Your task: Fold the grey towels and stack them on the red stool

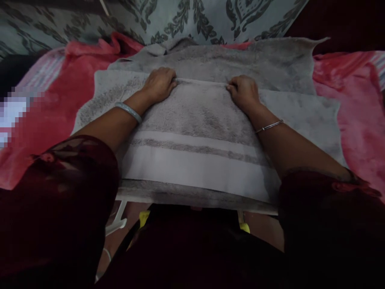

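Note:
A grey towel [198, 132] with pale woven bands near its front edge lies folded across a red blanket [57, 108]. My left hand [159, 85] rests on the towel's far fold edge at centre left, its fingers curled and pinching the fold. About a forearm's length to the right, my right hand [243, 93] grips the same fold edge with closed fingers. A pale bangle circles my left wrist and a thin metal one my right. Another layer of the grey towel [240, 64] spreads beyond the fold toward the back.
A grey cloth with a dark leaf pattern [192, 20] hangs behind the bed. The red blanket extends to both sides. A blurred patch sits at the left edge. My dark red sleeves fill the lower corners.

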The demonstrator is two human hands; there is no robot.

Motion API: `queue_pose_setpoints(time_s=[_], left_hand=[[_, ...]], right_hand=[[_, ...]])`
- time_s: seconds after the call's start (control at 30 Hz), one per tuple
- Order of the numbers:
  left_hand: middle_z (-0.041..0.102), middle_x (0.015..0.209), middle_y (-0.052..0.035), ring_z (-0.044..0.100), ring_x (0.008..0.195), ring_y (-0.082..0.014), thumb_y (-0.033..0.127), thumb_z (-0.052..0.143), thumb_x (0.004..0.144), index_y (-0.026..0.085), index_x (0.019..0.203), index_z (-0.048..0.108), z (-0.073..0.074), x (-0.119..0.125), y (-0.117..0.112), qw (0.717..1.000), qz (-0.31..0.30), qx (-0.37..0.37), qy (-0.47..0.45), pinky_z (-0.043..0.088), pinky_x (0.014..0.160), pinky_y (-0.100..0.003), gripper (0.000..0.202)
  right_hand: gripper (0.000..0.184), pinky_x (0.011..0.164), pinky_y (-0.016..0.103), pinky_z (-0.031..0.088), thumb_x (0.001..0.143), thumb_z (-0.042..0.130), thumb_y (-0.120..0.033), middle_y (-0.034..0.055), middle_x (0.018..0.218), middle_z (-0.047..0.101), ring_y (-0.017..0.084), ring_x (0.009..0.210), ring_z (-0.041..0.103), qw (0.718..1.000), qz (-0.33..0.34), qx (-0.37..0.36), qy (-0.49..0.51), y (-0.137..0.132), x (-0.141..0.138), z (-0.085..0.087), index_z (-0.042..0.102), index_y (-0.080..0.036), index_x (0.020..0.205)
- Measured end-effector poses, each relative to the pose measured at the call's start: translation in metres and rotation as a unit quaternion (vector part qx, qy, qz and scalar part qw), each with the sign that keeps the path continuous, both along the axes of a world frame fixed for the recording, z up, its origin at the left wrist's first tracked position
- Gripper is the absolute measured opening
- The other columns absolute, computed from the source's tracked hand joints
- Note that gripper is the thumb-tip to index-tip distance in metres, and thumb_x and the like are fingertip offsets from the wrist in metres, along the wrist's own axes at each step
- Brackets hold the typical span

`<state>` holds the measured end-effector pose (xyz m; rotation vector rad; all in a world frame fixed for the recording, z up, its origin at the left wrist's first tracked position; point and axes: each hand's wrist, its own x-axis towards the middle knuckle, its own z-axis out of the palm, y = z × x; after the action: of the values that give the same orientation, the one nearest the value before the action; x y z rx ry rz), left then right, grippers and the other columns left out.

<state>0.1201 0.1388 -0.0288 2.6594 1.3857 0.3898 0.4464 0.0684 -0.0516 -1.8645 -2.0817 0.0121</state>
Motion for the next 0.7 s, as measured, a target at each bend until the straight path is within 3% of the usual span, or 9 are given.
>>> queue_pose_setpoints(time_s=[0.17,0.3,0.37,0.53,0.7], left_hand=[[0.059,0.138,-0.0052,0.034,0.142,-0.0233,0.065,0.031,0.097,0.019,0.144,0.049,0.004,-0.029,-0.021,1.0,-0.011,0.006,0.02,0.025,0.12,-0.049,0.068],[0.037,0.162,-0.0083,0.025,0.151,-0.0257,0.055,0.028,0.101,0.017,0.152,0.042,0.006,-0.085,-0.054,0.998,-0.002,0.021,0.066,0.018,0.124,-0.051,0.065],[0.033,0.165,-0.0109,0.024,0.153,-0.0291,0.05,0.028,0.102,0.017,0.151,0.046,0.004,-0.12,-0.075,0.997,0.011,0.018,0.079,0.019,0.125,-0.052,0.062],[0.037,0.163,-0.013,0.033,0.151,-0.0281,0.045,0.032,0.102,0.017,0.152,0.045,0.005,-0.2,-0.139,0.993,0.096,0.0,0.068,0.027,0.124,-0.047,0.059],[0.061,0.143,-0.0076,0.056,0.13,-0.0236,0.037,0.046,0.094,0.021,0.145,0.053,0.013,-0.241,-0.193,0.978,0.205,-0.027,-0.005,0.044,0.113,-0.038,0.054]], right_hand=[[0.053,0.105,0.042,0.035,0.109,0.033,-0.04,0.0211,0.137,0.06,0.026,0.128,0.051,1.0,0.023,0.008,-0.011,-0.021,-0.001,0.001,0.059,-0.001,0.135],[0.05,0.112,0.05,0.036,0.107,0.038,-0.046,0.0168,0.146,0.056,0.031,0.137,0.047,0.995,0.08,0.053,-0.027,-0.069,0.002,-0.005,0.06,-0.015,0.139],[0.054,0.115,0.052,0.036,0.106,0.037,-0.047,0.0175,0.149,0.053,0.031,0.14,0.047,0.994,0.101,0.038,-0.031,-0.099,0.005,-0.011,0.057,-0.014,0.143],[0.063,0.114,0.056,0.038,0.103,0.035,-0.055,0.0194,0.156,0.045,0.036,0.145,0.041,0.988,0.144,0.032,-0.039,-0.179,0.0,-0.021,0.05,-0.016,0.15],[0.06,0.106,0.061,0.047,0.103,0.032,-0.056,0.0143,0.156,0.046,0.038,0.141,0.046,0.97,0.227,0.067,-0.051,-0.251,-0.023,-0.023,0.047,-0.026,0.153]])
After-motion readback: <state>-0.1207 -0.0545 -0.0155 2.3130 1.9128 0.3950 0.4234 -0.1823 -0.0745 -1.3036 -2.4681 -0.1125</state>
